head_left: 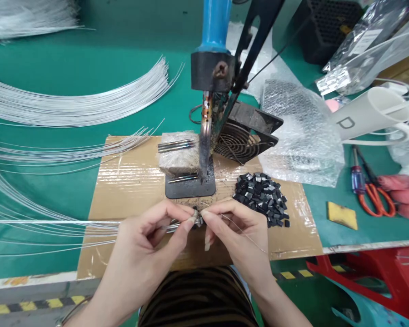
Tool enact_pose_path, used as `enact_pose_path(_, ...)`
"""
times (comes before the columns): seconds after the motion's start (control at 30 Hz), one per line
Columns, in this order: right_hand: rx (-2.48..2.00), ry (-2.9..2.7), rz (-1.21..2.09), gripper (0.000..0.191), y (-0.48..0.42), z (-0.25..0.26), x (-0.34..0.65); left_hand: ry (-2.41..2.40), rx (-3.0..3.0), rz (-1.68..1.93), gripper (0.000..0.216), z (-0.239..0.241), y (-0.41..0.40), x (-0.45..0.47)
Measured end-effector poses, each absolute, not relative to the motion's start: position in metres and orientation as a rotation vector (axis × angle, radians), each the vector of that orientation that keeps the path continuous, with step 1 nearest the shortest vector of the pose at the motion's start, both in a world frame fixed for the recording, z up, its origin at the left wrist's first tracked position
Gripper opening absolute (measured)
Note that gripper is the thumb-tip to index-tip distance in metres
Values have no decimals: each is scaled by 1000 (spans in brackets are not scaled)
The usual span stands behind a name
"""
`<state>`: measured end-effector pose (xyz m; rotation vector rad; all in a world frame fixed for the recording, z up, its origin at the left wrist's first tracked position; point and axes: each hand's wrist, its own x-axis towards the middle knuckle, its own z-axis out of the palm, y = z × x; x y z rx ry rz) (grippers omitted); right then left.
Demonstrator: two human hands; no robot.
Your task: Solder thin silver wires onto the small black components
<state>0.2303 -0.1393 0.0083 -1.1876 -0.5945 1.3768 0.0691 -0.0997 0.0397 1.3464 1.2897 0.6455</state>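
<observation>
My left hand (157, 245) is pinched, thumb against index finger, on the end of a thin white cable. Several white cables (98, 231) run in from the left and pass beneath this hand. Opposite it, my right hand (240, 231) is closed on a thin silvery wire (248, 238), which trails back over the hand toward the wrist. The fingertips of both hands nearly meet, and they partly hide small dark and metallic bits between them. Just above hangs a soldering iron (205, 118) with a blue handle, its tip pointing down at a black plate (206, 188).
A pile of small black pieces (261, 195) lies right on the cardboard (129, 181). Behind are a wrapped block (179, 161) and a fan (241, 141). Cable bundles (98, 109) lie left. At right are bubble wrap (293, 122), a mug (371, 113), scissors (376, 200) and a yellow sponge (341, 215).
</observation>
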Motion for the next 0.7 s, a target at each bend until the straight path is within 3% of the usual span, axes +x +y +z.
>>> enact_pose_path(0.7, -1128, -585, 1350, 6, -144, 4, 227, 1324, 1421, 611, 15, 43, -103, 73)
